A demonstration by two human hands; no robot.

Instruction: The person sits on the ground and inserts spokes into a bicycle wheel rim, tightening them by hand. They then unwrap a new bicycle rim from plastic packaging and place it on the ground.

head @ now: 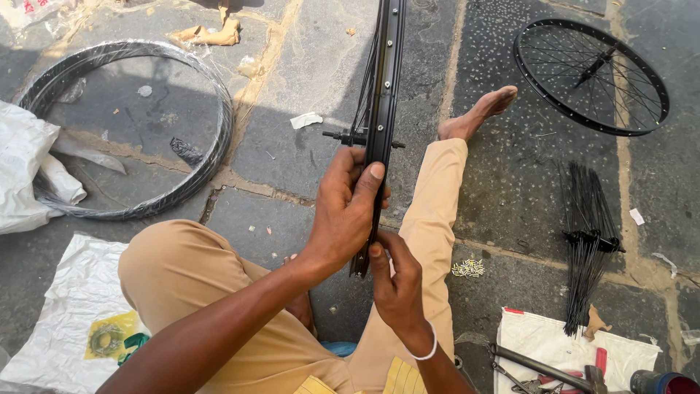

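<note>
Head view: left hand (344, 208) grips the black wheel rim (385, 80), fingers closed round its edge, thumb on the near side. The rim stands upright, edge-on, w/ hub axle (355, 136) just above the left fingers. Right hand (397, 288) is below, fingertips pinched on the rim's lower end. Spoke bundle (587, 241) and second wheel (590, 76) lie well apart, right of both hands; small nipples (468, 268) near the right fingers.

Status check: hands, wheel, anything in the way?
Left hand grips the upright black rim. Right hand pinches its lower edge. Spoke bundle lies apart; nothing blocking.
</note>
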